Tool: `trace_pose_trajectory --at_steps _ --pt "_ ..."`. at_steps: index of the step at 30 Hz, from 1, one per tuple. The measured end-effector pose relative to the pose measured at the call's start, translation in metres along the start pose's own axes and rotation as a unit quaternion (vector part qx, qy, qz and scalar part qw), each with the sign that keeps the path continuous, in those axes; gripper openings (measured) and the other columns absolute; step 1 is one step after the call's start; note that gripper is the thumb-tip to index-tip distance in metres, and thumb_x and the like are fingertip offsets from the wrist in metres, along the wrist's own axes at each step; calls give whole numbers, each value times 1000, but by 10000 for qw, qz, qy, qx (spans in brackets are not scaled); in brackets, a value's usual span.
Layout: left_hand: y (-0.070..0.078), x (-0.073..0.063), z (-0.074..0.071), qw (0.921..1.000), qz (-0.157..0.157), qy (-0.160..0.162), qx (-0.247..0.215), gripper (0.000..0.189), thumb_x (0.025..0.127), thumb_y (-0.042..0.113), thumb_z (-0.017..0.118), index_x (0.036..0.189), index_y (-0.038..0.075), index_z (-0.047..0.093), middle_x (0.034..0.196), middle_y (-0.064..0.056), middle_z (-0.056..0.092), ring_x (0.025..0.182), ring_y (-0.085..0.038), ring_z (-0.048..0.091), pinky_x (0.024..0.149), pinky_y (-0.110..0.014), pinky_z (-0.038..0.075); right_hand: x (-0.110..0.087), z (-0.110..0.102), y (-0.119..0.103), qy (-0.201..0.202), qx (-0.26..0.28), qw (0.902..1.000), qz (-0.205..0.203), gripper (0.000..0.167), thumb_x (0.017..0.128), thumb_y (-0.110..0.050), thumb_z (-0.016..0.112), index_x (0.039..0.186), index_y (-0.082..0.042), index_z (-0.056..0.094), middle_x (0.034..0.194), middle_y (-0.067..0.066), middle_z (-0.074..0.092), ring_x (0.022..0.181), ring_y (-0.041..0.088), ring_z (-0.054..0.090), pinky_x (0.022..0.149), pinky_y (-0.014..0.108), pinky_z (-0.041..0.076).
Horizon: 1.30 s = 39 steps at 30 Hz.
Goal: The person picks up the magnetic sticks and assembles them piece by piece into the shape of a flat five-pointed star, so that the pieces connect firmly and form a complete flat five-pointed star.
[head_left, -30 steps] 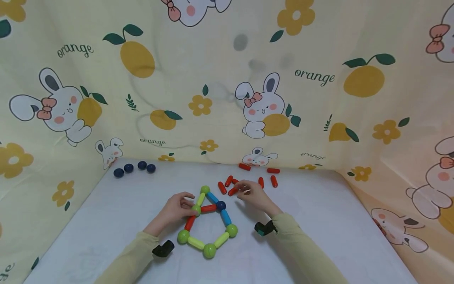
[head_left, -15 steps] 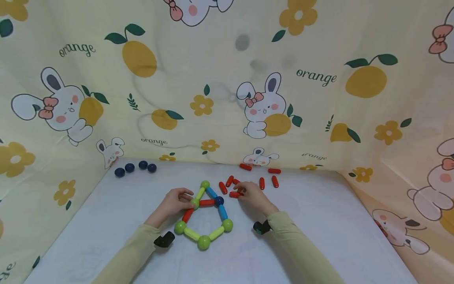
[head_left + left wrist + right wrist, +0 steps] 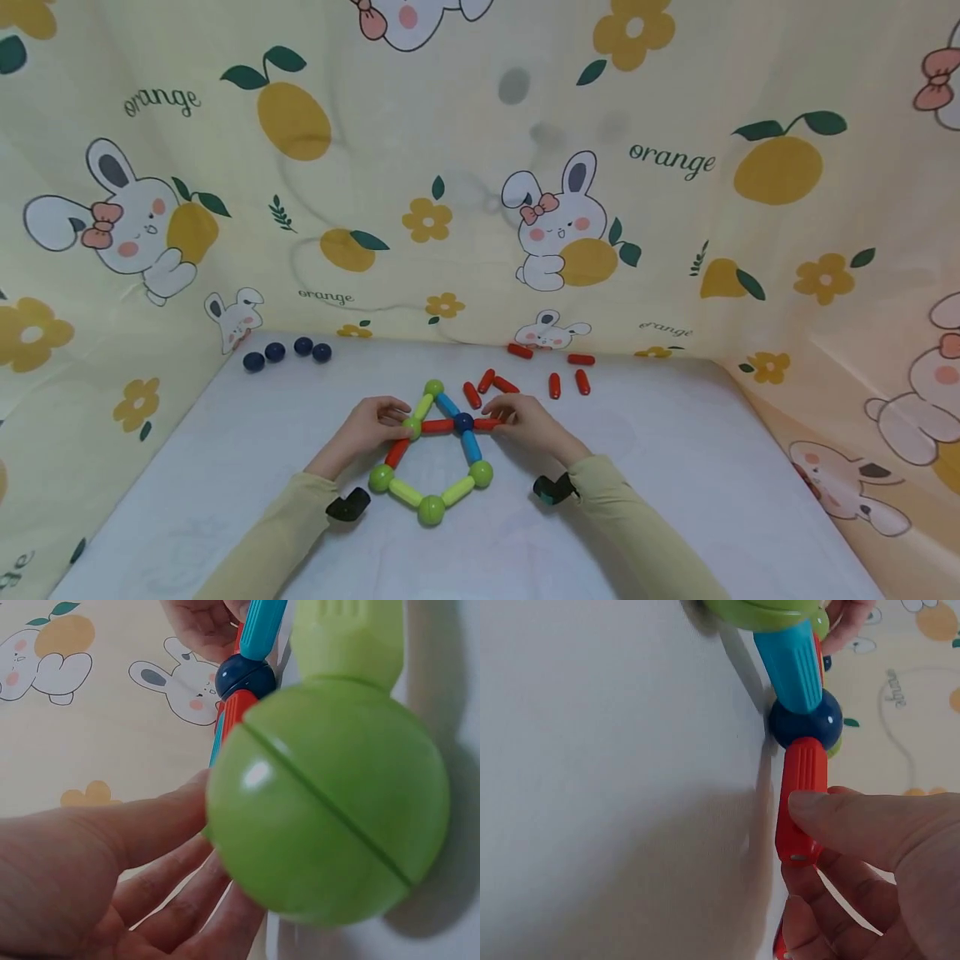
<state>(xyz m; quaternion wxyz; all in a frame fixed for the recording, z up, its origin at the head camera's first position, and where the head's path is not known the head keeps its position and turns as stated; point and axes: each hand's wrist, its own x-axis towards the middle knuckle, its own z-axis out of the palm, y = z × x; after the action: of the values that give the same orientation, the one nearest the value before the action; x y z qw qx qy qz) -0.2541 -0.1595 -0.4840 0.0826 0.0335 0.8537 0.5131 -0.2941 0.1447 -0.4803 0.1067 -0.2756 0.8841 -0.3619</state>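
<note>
White tabletop [image 3: 225, 458]: multicoloured rod-and-ball frame [image 3: 406, 493], closed. Left hand [image 3: 375, 423] grips one green plastic ball [image 3: 412, 428]; right hand [image 3: 527, 425] pinches ridged red rod [image 3: 800, 776] against navy ball [image 3: 806, 724]. Loose red rods [image 3: 554, 386], spare dark-blue spheres [image 3: 274, 352] remain.

One far view, two close
Head camera looks forward, down; wrist cameras share the joined navy ball [image 3: 807, 726]

Right wrist view: a person's right hand [image 3: 892, 832] pinches a ridged red rod [image 3: 801, 802], thumb on top and fingers beneath. The rod's upper end meets a glossy dark blue ball [image 3: 802, 724]. A bright blue rod [image 3: 791, 671] links that ball to a large green ball [image 3: 765, 610], cropped above. White bench [image 3: 615, 750] fills the left; cream printed cloth [image 3: 922, 739], the right.
</note>
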Motion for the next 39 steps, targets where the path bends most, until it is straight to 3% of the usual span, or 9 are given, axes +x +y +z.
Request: trace_pose_trajectory --at_steps 8,15,18,30,39 --pt "-2 -1 0 9999 -118 66 -33 35 78 9 79 109 2 65 95 -4 67 85 -18 63 78 -34 54 5 -5 0 -16 278 9995 145 26 91 -16 67 117 -13 66 98 -3 63 90 17 57 79 32 51" --pt "-6 -5 -4 9997 -187 137 40 35 78 11 79 110 3 66 97 -4 66 86 -17 63 78 -34 54 20 -15 9 1216 328 9890 771 23 90 -7 66 113 -8 66 106 4 64 95 22 57 84 37 50" --pt "-8 -7 -6 9995 -248 167 73 35 79 11 79 110 3 66 97 -4 66 86 -17 63 78 -34 54 25 -17 16 1486 277 9840 942 26 88 -4 68 113 -7 65 111 8 63 99 25 56 87 40 49" --pt "-7 -10 -7 9996 -186 197 93 33 78 10 79 108 3 66 95 -5 66 85 -18 63 77 -34 54 32 -13 27 1382 267 9815 1298 35 87 -4 68 120 -10 60 111 7 60 98 24 55 89 39 50" --pt "-8 -9 -8 9997 -161 174 -19 32 79 9 78 108 3 66 95 -5 66 84 -17 63 76 -33 54 21 -15 34 1501 422 9810 1154 29 87 -5 67 115 -10 64 110 5 61 98 23 56 87 39 50"
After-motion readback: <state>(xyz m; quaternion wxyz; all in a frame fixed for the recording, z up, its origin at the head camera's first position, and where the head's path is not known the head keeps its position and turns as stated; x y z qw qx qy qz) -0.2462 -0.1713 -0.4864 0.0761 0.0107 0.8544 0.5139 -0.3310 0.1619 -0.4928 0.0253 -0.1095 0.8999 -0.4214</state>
